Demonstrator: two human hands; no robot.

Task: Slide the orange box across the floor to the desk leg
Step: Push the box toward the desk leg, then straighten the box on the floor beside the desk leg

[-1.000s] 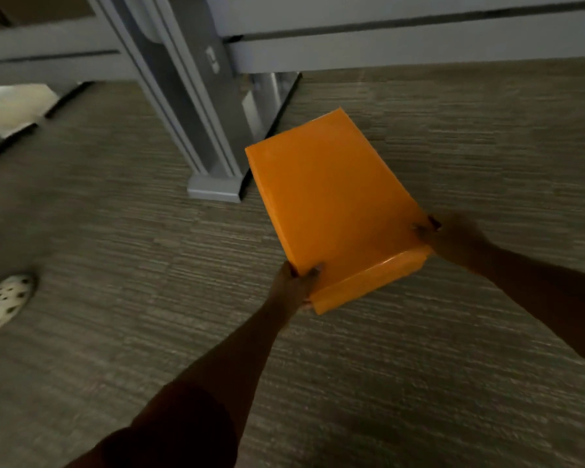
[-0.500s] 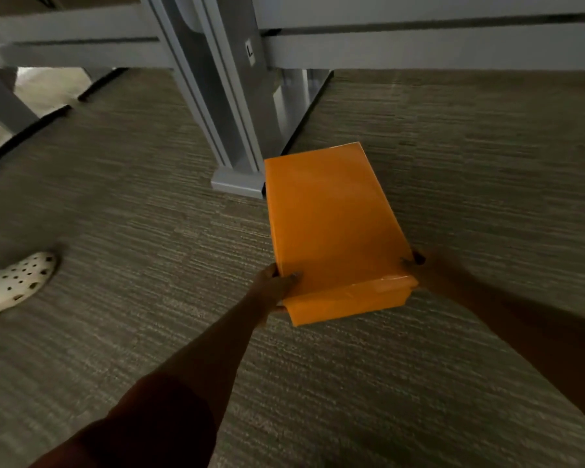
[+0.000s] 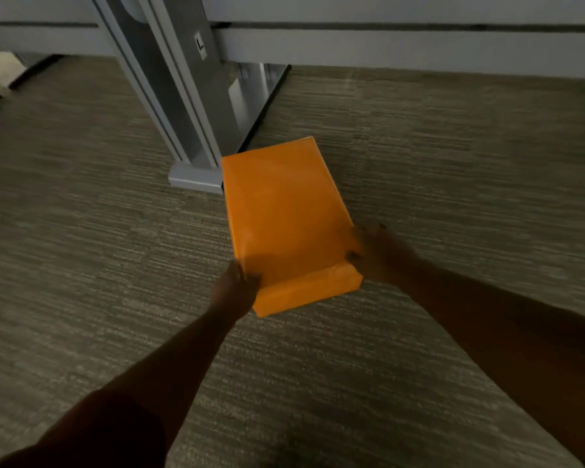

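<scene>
The smooth orange rectangular cardboard box [image 3: 284,211] lies flat on the grey carpet floor [image 3: 98,265], its far corner beside the grey metal desk leg [image 3: 196,136], left hand [image 3: 235,287] and right hand [image 3: 379,251] in a closed grip on its near corners; it looks rigid, light and slick

— How much of the desk leg [image 3: 169,96] shows?
— Its top runs off the upper edge, and the orange box [image 3: 284,211] covers the right end of its foot plate, so contact there can't be judged.
— The hands?
— The left hand [image 3: 232,292] hides the box's near left corner; the right hand [image 3: 382,253] hides the near right edge. Both upper arms are cut off by the frame.
</scene>
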